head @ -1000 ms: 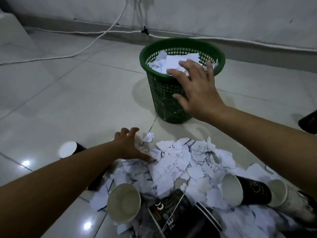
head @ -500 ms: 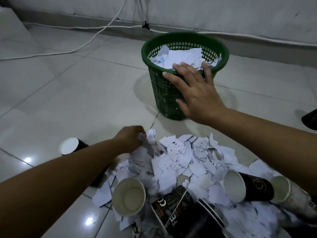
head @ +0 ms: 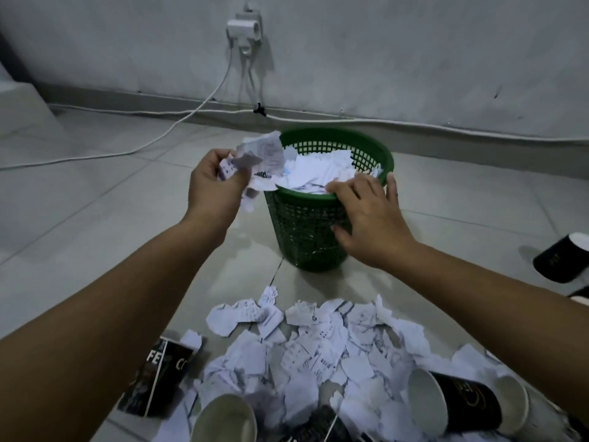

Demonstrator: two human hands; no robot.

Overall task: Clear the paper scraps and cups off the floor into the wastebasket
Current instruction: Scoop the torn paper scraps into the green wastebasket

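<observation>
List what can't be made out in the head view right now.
- Wastebasket: depth of fill hidden under the top paper layer; near rim partly covered by the right hand.
- Left hand: grip on the paper scraps hides how many it holds.
- Cup at the right edge: cut off.
- Print on the floor scraps: too small to read.
- Bottom-edge cup: cut off.

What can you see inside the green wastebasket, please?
The green wastebasket holds white paper scraps piled up to its rim. Whatever lies beneath that top layer is covered.
</observation>
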